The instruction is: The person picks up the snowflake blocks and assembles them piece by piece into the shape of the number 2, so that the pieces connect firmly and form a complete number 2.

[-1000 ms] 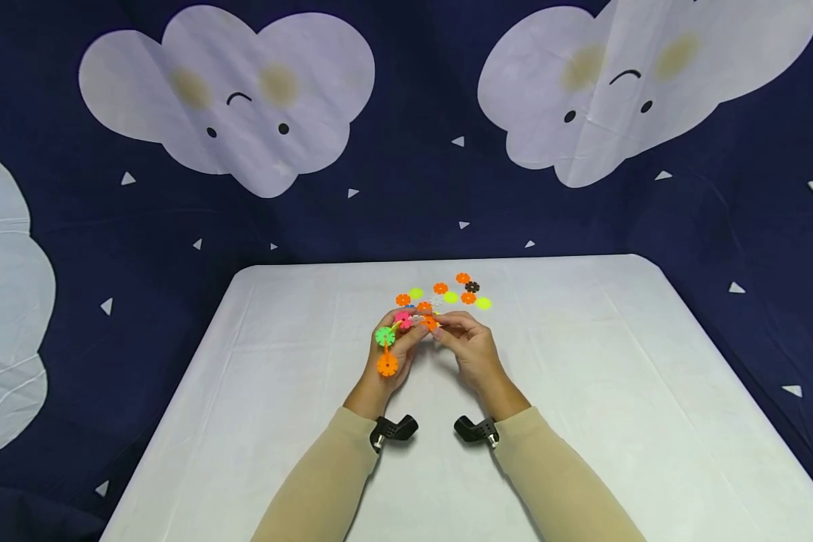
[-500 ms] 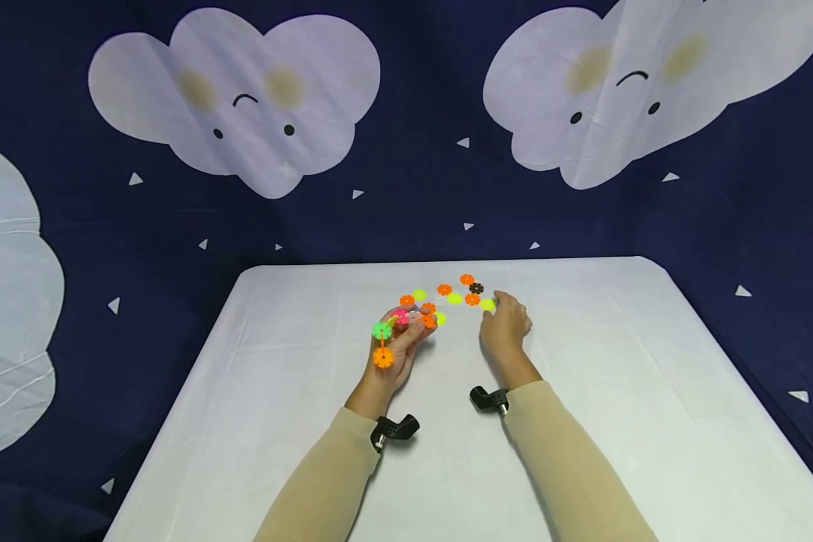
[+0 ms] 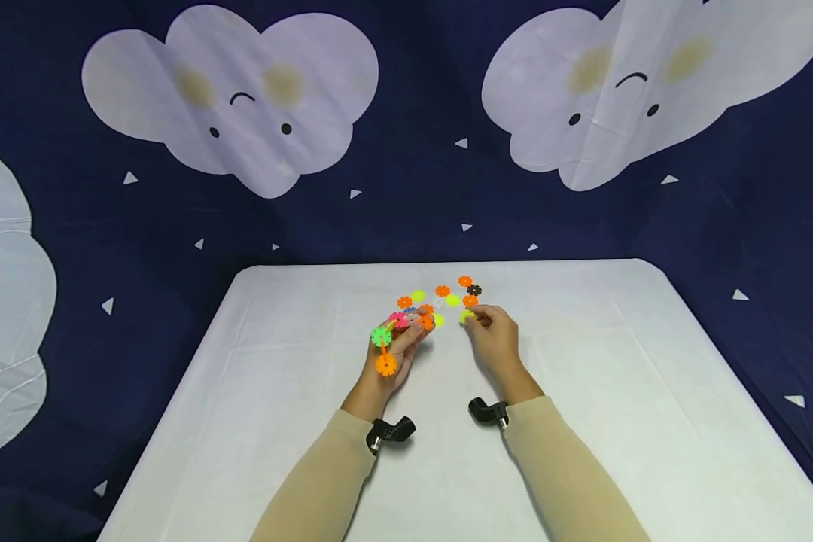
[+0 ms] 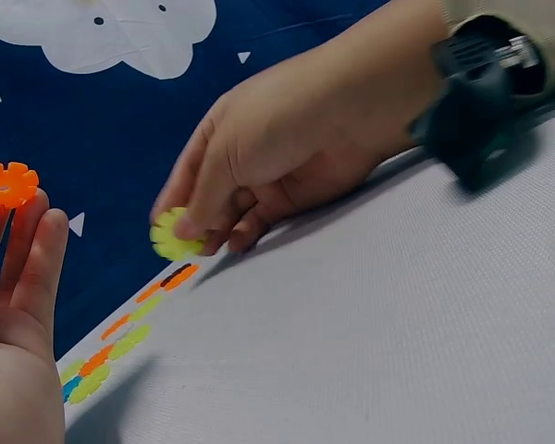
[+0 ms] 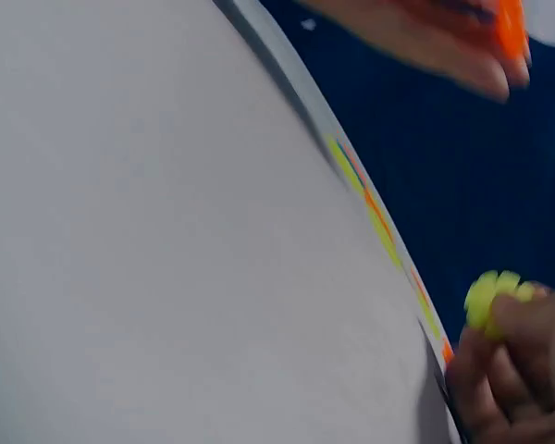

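Note:
My left hand (image 3: 400,357) holds a chain of joined snowflake discs above the table. In that chain an orange disc (image 3: 386,365) hangs lowest, joined by an edge-on orange piece to a green disc (image 3: 381,336). A pink disc (image 3: 397,321) and a white one follow, and an orange disc (image 4: 17,185) stands at the left fingertips. Part of the chain is hidden by the fingers. My right hand (image 3: 497,342) pinches a single yellow-green snowflake disc (image 4: 174,234) between thumb and forefinger, raised over the table and apart from the chain.
Several loose discs lie on the white table (image 3: 583,361) beyond the hands, among them a black disc (image 3: 473,290), an orange disc (image 3: 464,281) and a yellow disc (image 3: 418,296). A dark cloud-print curtain (image 3: 420,218) hangs behind the table.
My right hand left the chain, reached out to the right for a yellow-green disc, and has brought it back toward the left hand. The left hand keeps the chain nearly in place.

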{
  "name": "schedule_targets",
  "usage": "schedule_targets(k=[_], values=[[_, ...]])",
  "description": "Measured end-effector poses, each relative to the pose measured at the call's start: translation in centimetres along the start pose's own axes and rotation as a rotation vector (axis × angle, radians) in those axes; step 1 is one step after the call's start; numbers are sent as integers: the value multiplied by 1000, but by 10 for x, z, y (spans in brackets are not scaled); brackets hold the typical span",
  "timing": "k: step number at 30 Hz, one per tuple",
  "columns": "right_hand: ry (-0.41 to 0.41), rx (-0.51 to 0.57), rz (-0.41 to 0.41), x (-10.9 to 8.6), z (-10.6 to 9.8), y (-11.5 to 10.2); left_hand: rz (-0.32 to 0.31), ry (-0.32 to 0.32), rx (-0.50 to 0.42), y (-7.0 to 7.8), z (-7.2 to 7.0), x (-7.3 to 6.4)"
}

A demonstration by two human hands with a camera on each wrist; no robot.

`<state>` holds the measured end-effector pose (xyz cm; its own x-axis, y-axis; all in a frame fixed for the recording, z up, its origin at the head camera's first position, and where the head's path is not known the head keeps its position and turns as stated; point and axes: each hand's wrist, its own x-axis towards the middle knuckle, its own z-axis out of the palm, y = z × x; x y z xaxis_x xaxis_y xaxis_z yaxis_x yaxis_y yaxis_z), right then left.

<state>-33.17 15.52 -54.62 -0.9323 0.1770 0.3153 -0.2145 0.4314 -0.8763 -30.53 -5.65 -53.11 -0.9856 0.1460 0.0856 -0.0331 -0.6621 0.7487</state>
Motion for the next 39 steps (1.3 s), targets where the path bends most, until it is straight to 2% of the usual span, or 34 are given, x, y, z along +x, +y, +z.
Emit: schedule_targets(k=[4, 7, 14, 19, 25, 29, 39], values=[[-42, 201, -6, -20, 9, -13, 9, 6, 20, -1, -1, 1], [-44, 300, -2, -32, 15, -21, 31, -2, 26, -2, -2, 2], [-31, 514, -37, -47, 25, -31, 16, 66, 67, -2, 0, 4], [0, 542, -70, -52, 28, -33, 8, 77, 71, -2, 2, 3], [23, 550, -130, -54, 27, -34, 31, 89, 61, -4, 8, 2], [48, 546, -201, -55, 30, -35, 37, 75, 51, -4, 6, 2], [118, 469, -356, -62, 33, -51, 74, 22, 134, -6, 0, 0]])
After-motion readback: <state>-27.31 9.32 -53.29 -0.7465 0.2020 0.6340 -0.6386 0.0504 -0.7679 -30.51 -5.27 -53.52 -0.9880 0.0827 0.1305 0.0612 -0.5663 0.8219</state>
